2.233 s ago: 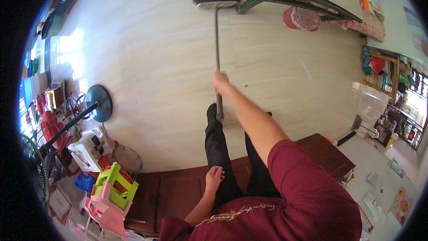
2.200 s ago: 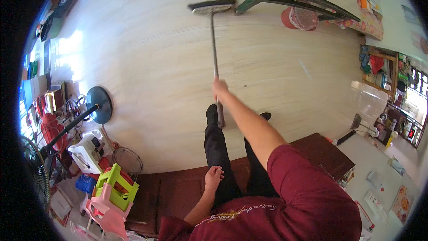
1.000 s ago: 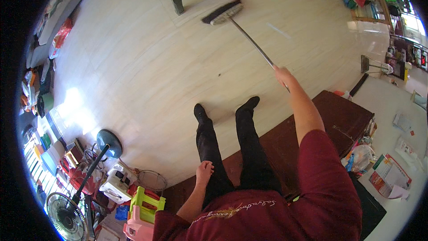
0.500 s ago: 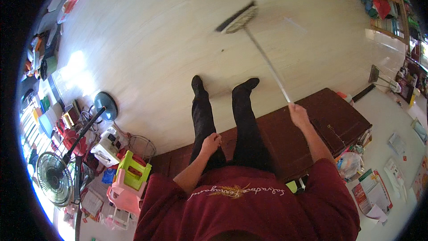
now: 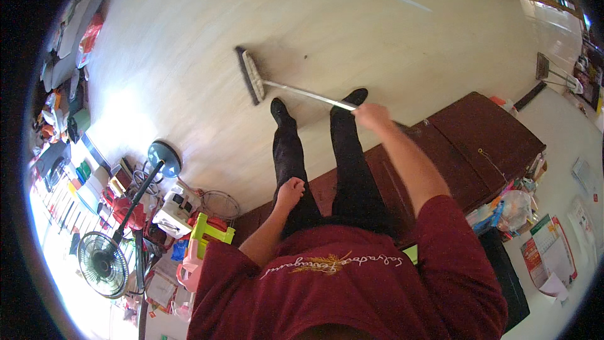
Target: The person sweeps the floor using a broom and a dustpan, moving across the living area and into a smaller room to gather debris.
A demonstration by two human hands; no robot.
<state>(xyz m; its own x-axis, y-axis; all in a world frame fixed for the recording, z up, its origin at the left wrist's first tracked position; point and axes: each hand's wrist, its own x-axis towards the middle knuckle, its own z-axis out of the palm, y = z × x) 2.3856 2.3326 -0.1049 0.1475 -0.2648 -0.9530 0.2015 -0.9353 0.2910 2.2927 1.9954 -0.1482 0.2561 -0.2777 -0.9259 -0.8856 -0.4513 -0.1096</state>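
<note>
My right hand (image 5: 372, 115) is closed round the upper end of a broom's pale handle. The broom (image 5: 308, 93) slants leftward across the floor in front of my feet. Its wide head (image 5: 252, 75), with dark bristles along the left side, lies just ahead of my left shoe (image 5: 279, 111). My left hand (image 5: 291, 192) hangs by my left thigh, its fingers curled in, and nothing shows in it. A small dark speck (image 5: 306, 57) lies on the pale floor (image 5: 377, 38), right of the broom head.
Behind my legs stands a long dark-red wooden chest (image 5: 465, 145). At the left are a standing fan (image 5: 104, 264) on a round base (image 5: 165, 158), a white appliance (image 5: 175, 211) and a green-and-pink plastic chair (image 5: 204, 239). A long-handled dustpan (image 5: 543, 67) stands far right.
The broom head has swept left and nearer to me, from ahead of my feet to beside my left shoe. My right hand has moved left and forward with the handle. My left hand stays by the thigh.
</note>
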